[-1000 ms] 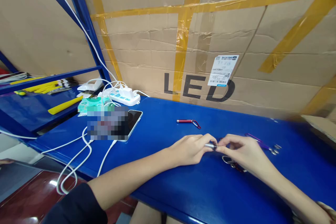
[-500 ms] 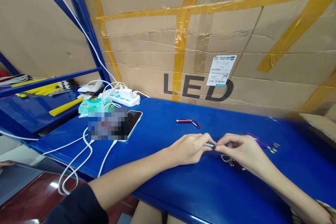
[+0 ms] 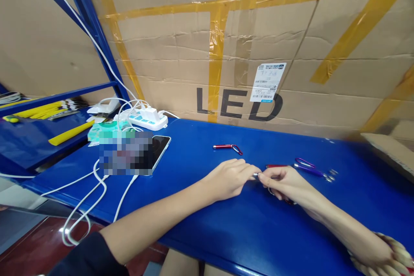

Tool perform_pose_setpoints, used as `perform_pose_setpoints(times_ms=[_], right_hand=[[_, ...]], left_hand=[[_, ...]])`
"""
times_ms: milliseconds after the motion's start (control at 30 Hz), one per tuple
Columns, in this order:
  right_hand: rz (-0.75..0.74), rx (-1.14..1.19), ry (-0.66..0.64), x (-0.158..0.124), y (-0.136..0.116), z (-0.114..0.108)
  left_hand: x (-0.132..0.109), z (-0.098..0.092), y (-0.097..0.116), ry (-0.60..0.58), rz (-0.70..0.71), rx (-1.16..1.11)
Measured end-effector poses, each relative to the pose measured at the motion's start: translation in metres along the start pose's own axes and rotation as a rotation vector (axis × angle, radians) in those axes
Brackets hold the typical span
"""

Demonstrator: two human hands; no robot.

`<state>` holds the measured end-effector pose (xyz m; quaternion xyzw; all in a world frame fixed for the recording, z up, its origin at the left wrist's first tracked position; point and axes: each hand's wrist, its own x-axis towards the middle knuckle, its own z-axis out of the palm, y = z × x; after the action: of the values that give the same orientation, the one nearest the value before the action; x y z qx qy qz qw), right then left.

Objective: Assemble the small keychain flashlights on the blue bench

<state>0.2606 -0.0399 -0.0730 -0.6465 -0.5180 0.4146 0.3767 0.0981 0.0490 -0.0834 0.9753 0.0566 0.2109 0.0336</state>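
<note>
My left hand is closed, its fingertips pinched around a small silver metal cylinder. From the other side, my right hand grips the cylinder's end between thumb and fingers. Most of the piece is hidden by my fingers. Behind and under the right hand a red metal body shows in part, with a ring below. Beyond my hands lies a slim red keychain flashlight with a carabiner clip. To the right is a purple keychain flashlight, with several small button cells beside its end.
On the left of the blue table are a phone, a white power strip, a green packet and loose white cables. A large taped cardboard box stands along the back. Another cardboard piece is at right.
Both hands stay together, and less of the silver cylinder shows between them. My right hand has shifted slightly, uncovering more of the red and purple items. The view has moved slightly.
</note>
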Motion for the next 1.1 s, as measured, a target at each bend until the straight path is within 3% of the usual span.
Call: perform_pose_setpoints(times_ms=[100,167,300,400,500,633,933,1100], right_hand=[[-0.012,-0.044,0.015,0.006,0.006,-0.004],[-0.076,-0.148,0.099,0.010,0.010,-0.007],[-0.428,-0.418,0.362,0.014,0.018,-0.014],[-0.667,-0.526,0.360,0.015,0.021,-0.017],[-0.795,-0.593,0.353,0.015,0.021,-0.017],[-0.863,-0.655,0.414,0.013,0.020,-0.016],[-0.931,-0.713,0.383,0.006,0.016,-0.016],[-0.765,-0.557,0.336,0.004,0.015,-0.012]], left_hand=[[0.002,0.004,0.000,0.025,-0.082,-0.033],[0.005,0.008,-0.001,0.028,-0.153,-0.072],[0.007,0.013,-0.005,0.002,-0.240,-0.147],[0.007,0.013,-0.007,-0.001,-0.286,-0.210],[0.007,0.012,-0.006,-0.005,-0.295,-0.249],[0.006,0.010,-0.003,-0.027,-0.280,-0.330],[0.000,0.008,-0.002,-0.090,-0.273,-0.567],[0.000,0.010,-0.001,-0.031,-0.240,-0.556]])
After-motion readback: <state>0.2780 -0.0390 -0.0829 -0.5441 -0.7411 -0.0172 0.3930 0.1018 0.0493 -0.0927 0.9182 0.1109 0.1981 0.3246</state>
